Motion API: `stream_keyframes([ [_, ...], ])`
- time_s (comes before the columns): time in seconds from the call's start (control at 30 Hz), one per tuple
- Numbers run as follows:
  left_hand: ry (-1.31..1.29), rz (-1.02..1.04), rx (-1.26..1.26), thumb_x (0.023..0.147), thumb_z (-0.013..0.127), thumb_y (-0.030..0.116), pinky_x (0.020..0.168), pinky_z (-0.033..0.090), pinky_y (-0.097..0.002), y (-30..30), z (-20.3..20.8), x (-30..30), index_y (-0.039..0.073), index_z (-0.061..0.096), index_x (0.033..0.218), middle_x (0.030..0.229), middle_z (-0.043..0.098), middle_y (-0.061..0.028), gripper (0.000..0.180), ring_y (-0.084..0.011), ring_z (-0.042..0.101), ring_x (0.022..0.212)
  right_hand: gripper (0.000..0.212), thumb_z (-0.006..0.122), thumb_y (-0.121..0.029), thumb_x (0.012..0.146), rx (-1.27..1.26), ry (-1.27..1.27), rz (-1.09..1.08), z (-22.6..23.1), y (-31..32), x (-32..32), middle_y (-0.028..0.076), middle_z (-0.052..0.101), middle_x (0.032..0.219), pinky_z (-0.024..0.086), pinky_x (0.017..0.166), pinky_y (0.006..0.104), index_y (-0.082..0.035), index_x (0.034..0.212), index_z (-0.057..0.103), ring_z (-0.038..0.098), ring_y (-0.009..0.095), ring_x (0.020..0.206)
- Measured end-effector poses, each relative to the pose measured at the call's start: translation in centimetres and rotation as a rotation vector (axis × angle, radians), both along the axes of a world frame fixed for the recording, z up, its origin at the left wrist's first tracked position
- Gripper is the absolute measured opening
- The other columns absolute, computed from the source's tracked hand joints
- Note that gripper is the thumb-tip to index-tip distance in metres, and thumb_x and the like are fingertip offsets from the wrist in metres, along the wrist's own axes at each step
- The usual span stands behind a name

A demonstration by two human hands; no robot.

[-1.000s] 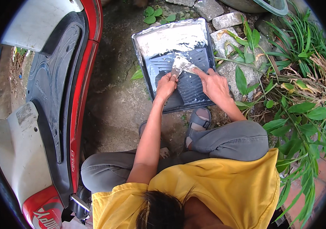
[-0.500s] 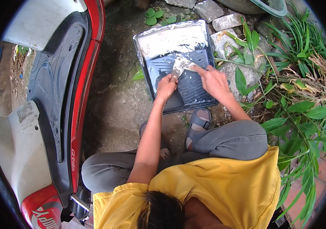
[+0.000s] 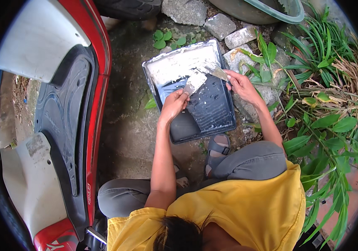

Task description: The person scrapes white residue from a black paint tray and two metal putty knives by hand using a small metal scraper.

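Red scooter (image 3: 61, 125) parked far left; left hand (image 3: 174, 104) is clenched round a putty knife (image 3: 194, 81), blade over the dark paint tray (image 3: 218, 121) on the ground; right hand (image 3: 241, 85) grips a second scraper (image 3: 216, 72), the two blades nearly crossing

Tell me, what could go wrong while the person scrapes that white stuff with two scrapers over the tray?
White paste could drip off the scraper in the left hand and miss the tray, landing on the ground or the sandal just below it. The tray rests partly on rough stones, so it might tip. The right hand holds its putty knife close to the other blade, so fingers could get smeared.
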State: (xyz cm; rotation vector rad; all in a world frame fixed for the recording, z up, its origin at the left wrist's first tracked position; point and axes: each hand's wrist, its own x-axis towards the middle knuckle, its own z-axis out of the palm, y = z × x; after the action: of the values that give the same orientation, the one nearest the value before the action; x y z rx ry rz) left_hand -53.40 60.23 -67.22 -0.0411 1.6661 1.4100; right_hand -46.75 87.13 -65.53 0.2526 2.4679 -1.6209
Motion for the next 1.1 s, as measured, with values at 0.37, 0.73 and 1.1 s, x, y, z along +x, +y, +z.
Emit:
stream_keyframes([
  [0.37, 0.184, -0.042, -0.050, 0.093, 0.050, 0.026, 0.050, 0.032, -0.0261, 3.9, 2.8, -3.7, 0.004, 0.056, 0.076, 0.054, 0.045, 0.0019, 0.028, -0.0072, 0.040, 0.051, 0.034, 0.047, -0.009, 0.095, -0.026, -0.041, -0.165, 3.0, 1.8, -1.0, 0.001, 0.052, 0.067, 0.040, 0.057, 0.0280, -0.007, 0.128, 0.055, 0.046, 0.010, 0.061],
  [0.73, -0.160, 0.095, -0.003, 0.097, 0.048, 0.029, 0.038, 0.020, -0.0190, 6.0, 18.2, -2.3, 0.010, 0.053, 0.084, 0.054, 0.043, 0.0051, 0.023, -0.0016, 0.031, 0.042, 0.031, 0.050, -0.010, 0.093, 0.011, 0.193, -0.381, 15.1, 0.5, 1.5, 0.006, 0.057, 0.070, 0.043, 0.056, 0.0294, -0.008, 0.122, 0.060, 0.052, 0.014, 0.058],
  [1.1, -0.225, 0.137, 0.081, 0.098, 0.048, 0.028, 0.036, 0.020, -0.0180, 6.0, 41.9, -0.4, 0.010, 0.052, 0.086, 0.055, 0.042, 0.0038, 0.022, -0.0019, 0.029, 0.041, 0.063, 0.062, 0.000, 0.070, 0.599, 0.561, -0.261, 33.6, -2.4, 2.1, 0.005, 0.052, 0.085, 0.047, 0.063, 0.0362, -0.033, 0.124, 0.061, 0.055, 0.024, 0.070],
])
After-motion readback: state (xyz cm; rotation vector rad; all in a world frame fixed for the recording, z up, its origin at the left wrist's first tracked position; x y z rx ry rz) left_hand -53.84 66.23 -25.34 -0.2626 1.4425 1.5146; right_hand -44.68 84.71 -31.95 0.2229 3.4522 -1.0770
